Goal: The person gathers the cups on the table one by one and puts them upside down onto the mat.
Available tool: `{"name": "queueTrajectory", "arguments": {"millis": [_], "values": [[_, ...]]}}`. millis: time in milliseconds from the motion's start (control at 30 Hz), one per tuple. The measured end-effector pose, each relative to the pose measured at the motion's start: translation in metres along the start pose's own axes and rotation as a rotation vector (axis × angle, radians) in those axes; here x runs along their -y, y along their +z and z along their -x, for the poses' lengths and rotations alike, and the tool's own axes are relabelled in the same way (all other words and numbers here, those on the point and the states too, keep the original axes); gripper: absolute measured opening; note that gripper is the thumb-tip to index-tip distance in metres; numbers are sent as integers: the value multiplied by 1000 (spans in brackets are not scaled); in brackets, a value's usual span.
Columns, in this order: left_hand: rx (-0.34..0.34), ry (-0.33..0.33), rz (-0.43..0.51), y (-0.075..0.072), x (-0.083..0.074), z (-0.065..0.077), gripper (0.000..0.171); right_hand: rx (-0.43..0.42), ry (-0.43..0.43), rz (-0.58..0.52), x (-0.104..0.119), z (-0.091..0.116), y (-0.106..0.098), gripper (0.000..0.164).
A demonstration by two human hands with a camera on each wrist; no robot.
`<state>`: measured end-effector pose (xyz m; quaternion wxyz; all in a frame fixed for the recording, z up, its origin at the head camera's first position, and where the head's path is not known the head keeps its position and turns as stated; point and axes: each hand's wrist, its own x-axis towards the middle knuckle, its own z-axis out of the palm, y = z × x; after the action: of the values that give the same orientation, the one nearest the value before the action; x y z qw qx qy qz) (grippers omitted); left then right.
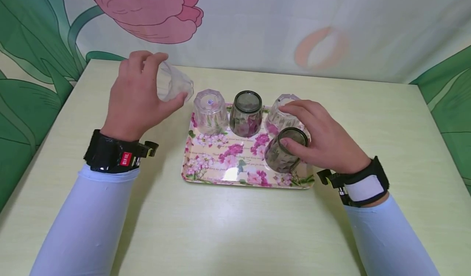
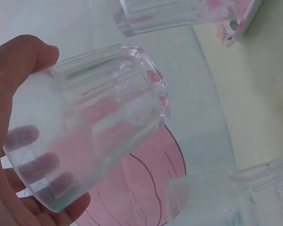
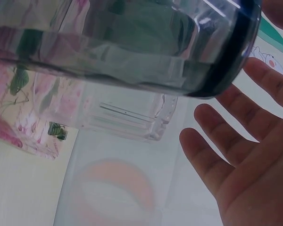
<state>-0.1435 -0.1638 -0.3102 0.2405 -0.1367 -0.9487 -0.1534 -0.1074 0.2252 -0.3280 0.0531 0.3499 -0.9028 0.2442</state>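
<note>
My left hand grips a clear faceted glass above the table, thumb on one side and fingers on the other; the glass is tilted. My right hand is at a dark grey glass standing upside down on the front right of a floral tray. Its thumb overlaps that glass's base, while its fingers spread apart beyond it. Whether the thumb touches is unclear. A clear glass, partly hidden by the right hand, stands behind.
Along the tray's back also stand an upturned clear glass and a dark glass. Another clear glass shows at the lower right of the left wrist view. A flower-printed curtain hangs behind the pale table.
</note>
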Motion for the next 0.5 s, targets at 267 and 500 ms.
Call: {"name": "queueTrajectory", "arguments": {"millis": [267,500], "values": [[-88,23,23,-9,-8,3,72,4,2,-3,0,-1,0,63],[-101,32,159,-15,-21,7,70,4,1,-6,0,-1,0,60]]}}
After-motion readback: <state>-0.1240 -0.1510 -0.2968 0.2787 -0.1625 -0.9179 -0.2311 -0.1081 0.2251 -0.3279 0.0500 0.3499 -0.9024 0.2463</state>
